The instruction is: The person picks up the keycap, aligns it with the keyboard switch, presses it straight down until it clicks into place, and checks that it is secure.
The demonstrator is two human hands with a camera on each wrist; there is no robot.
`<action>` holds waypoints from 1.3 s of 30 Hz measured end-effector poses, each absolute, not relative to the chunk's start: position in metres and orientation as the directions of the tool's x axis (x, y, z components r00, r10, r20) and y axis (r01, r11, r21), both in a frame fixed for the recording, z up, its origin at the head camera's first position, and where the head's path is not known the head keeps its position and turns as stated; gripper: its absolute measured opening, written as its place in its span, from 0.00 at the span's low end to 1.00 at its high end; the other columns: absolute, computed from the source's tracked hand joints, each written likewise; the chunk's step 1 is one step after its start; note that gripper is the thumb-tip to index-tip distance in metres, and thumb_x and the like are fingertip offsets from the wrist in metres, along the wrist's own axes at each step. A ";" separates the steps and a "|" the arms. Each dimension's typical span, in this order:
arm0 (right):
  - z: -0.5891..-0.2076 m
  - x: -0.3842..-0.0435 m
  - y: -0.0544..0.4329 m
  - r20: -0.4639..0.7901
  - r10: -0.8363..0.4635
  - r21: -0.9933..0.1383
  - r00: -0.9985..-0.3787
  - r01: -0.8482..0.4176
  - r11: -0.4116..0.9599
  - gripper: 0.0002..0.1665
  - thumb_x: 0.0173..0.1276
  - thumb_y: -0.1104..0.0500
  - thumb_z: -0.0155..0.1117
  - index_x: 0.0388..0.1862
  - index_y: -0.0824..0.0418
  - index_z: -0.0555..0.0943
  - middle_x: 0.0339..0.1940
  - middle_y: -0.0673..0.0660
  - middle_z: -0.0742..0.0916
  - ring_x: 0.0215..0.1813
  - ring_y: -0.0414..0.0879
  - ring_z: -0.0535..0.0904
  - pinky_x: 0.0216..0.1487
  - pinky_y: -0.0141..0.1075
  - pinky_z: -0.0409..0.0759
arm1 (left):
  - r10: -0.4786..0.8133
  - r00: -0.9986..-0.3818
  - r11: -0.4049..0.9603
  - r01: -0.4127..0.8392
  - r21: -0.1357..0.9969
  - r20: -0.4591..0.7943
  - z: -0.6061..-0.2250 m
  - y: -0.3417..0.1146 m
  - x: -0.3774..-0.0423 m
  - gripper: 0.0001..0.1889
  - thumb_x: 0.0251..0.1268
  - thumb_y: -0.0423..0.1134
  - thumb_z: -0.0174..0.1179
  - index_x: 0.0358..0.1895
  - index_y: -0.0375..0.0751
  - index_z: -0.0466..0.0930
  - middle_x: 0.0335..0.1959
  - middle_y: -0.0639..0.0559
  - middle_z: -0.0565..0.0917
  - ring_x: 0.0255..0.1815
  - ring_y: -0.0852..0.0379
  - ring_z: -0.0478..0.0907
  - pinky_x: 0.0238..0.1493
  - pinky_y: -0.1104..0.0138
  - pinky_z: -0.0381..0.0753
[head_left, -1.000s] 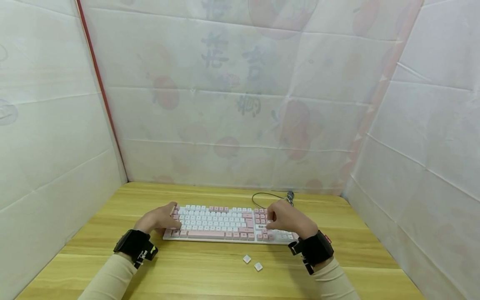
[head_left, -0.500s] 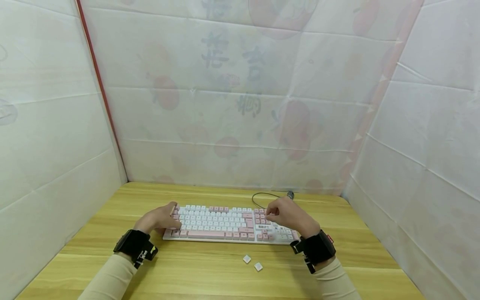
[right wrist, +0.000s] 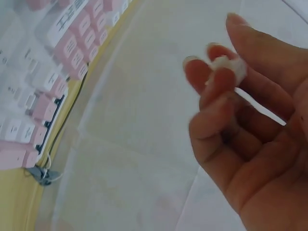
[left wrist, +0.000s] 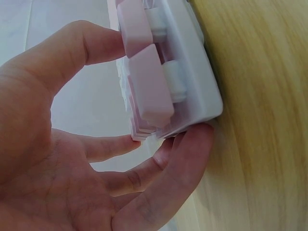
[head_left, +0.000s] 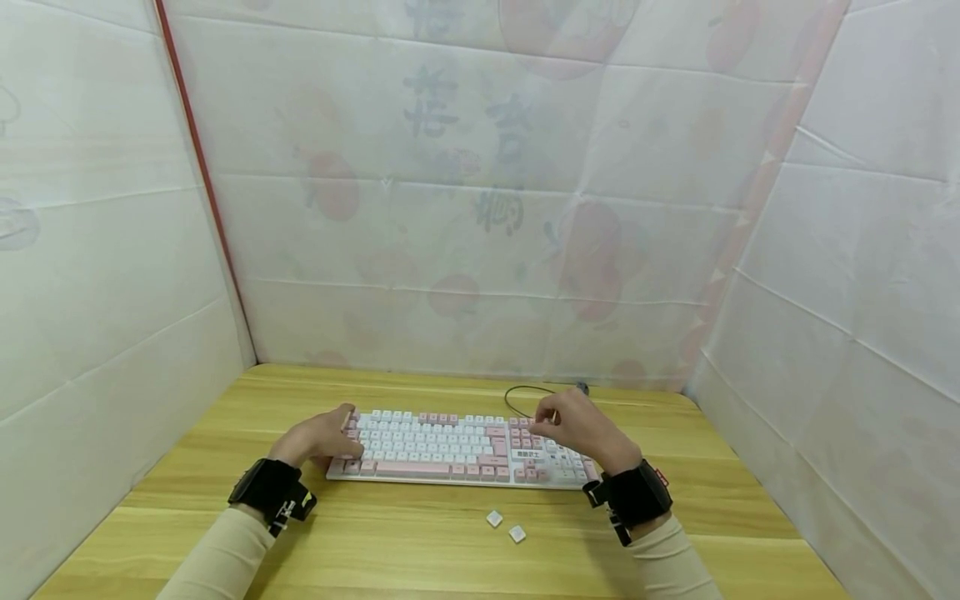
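Observation:
A pink-and-white keyboard (head_left: pixel 427 447) lies flat on the wooden table. My left hand (head_left: pixel 318 436) grips its left end; in the left wrist view, the thumb touches a pink key (left wrist: pixel 150 84) and the fingertips meet the white case (left wrist: pixel 192 62). Above the keyboard's right part, my right hand (head_left: pixel 579 429) is raised off the keys. Between its fingers, the right wrist view shows a small white keycap (right wrist: pixel 233 67), partly covered by the fingertips. Bare switch spots appear in the number pad (right wrist: pixel 31 101).
Two loose white keycaps, one (head_left: pixel 494 518) left of the other (head_left: pixel 517 534), lie on the table (head_left: pixel 390 542) in front of the keyboard. Behind it runs a thin dark cable (head_left: pixel 525 388) with a tied bundle (right wrist: pixel 43 175). Pale cloth walls (head_left: pixel 465 250) enclose the back and sides.
My right hand has lifted from the number pad and drawn slightly back and to the right, uncovering a white label strip. The left hand and keyboard stay put.

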State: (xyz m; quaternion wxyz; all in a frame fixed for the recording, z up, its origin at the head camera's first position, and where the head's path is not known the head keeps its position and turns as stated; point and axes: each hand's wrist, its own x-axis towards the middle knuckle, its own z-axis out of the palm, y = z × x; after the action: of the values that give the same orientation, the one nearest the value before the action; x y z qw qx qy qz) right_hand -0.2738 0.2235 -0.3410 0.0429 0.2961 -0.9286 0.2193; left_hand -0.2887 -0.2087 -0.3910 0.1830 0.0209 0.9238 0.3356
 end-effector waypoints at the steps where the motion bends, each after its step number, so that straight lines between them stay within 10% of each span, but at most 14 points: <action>1: -0.341 -0.275 0.225 0.200 -0.530 -0.374 -0.824 -0.564 0.736 0.03 0.71 0.60 0.68 0.39 0.56 0.88 0.35 0.49 0.87 0.32 0.39 0.79 0.37 0.31 0.78 | 0.160 -0.932 0.775 -0.085 0.626 -0.325 -0.391 -0.209 -0.289 0.54 0.56 0.40 0.68 0.82 0.31 0.44 0.64 0.27 0.71 0.37 0.48 0.78 0.33 0.60 0.82; 28: -0.347 -0.295 0.250 0.072 -0.451 -0.330 -0.890 -0.448 0.831 0.12 0.64 0.73 0.68 0.43 0.60 0.87 0.42 0.56 0.87 0.45 0.52 0.82 0.49 0.41 0.81 | 0.171 -0.942 0.801 -0.038 0.598 -0.289 -0.388 -0.207 -0.285 0.55 0.54 0.41 0.68 0.82 0.27 0.45 0.73 0.21 0.64 0.56 0.41 0.72 0.58 0.48 0.76; 39: -0.350 -0.302 0.247 0.031 -0.401 -0.310 -0.916 -0.390 0.867 0.11 0.63 0.72 0.71 0.43 0.62 0.87 0.40 0.56 0.87 0.43 0.50 0.81 0.48 0.42 0.81 | 0.163 -0.938 0.776 -0.069 0.627 -0.306 -0.391 -0.208 -0.286 0.56 0.54 0.40 0.68 0.83 0.30 0.43 0.68 0.25 0.69 0.46 0.45 0.75 0.35 0.60 0.80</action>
State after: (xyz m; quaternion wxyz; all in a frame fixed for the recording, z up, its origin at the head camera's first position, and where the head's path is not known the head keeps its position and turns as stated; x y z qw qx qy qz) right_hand -0.3016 0.2475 -0.3497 -0.0172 0.2045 -0.9661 0.1566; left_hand -0.2859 -0.2075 -0.3908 0.1742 0.0255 0.9261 0.3336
